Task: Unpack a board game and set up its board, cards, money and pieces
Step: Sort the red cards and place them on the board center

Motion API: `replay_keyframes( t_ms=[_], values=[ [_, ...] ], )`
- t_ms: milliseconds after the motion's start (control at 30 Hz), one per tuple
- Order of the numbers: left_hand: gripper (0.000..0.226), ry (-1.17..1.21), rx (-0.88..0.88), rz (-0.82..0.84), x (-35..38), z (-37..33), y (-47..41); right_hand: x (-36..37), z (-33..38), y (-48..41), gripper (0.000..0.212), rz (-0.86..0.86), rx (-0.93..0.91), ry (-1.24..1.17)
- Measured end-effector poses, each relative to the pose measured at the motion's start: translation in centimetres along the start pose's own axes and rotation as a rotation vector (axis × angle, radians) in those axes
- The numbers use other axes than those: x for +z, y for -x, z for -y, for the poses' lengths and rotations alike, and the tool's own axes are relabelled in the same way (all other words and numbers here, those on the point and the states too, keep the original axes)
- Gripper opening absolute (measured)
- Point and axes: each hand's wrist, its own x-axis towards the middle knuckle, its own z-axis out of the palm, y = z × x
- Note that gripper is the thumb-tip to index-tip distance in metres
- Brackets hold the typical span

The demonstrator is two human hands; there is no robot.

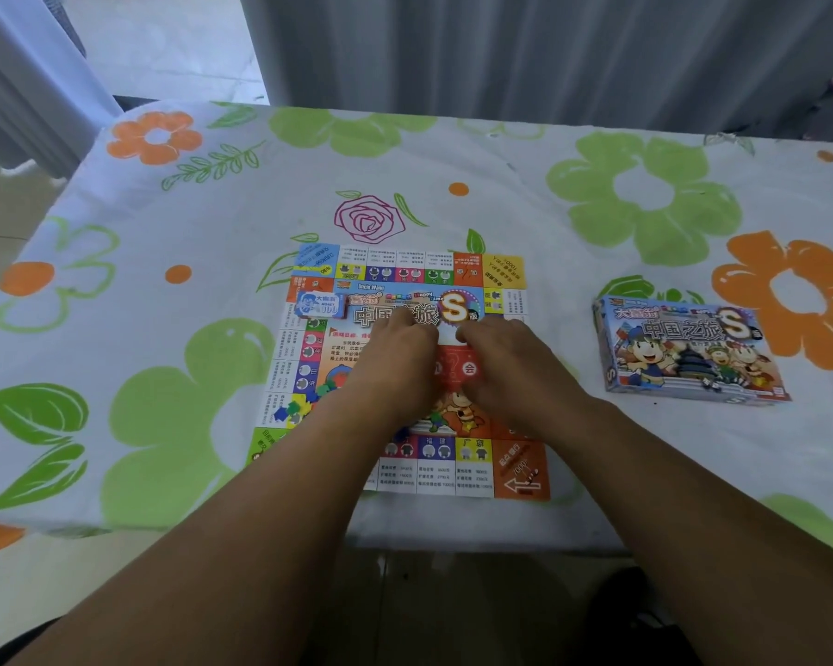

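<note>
Meeting over board [515,276] middle with left hand [395,362] and right hand [513,365], probably seating red cards [457,370] there; cannot tell either grip's state.

The desk [212,223] is covered by a white tablecloth [645,194] printed with large green and orange flowers, leaves and one pink outlined rose. A colourful paper game board [472,468] lies unfolded flat on the cloth near the desk's front edge, roughly at the middle. Well apart from it to the right, the game box [688,350] lies flat with its cartoon cover facing up, slightly askew to the board.
</note>
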Motion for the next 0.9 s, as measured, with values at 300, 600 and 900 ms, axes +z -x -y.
replay_keyframes(
  t_ms=[300,600,900],
  values=[
    [0.044,-0.009,0.027,-0.007,-0.3,-0.5,0.2,0.1,-1.3,-0.2,0.056,0.001,0.006,-0.056],
    [0.035,0.006,0.032,-0.062,-0.4,-0.5,0.1,-0.1,-1.0,0.0,0.024,-0.044,-0.017,-0.066],
    [0.023,-0.003,0.022,-0.068,-0.4,-0.6,0.1,-0.1,-0.9,0.1,0.023,-0.03,-0.034,-0.059]
  ],
)
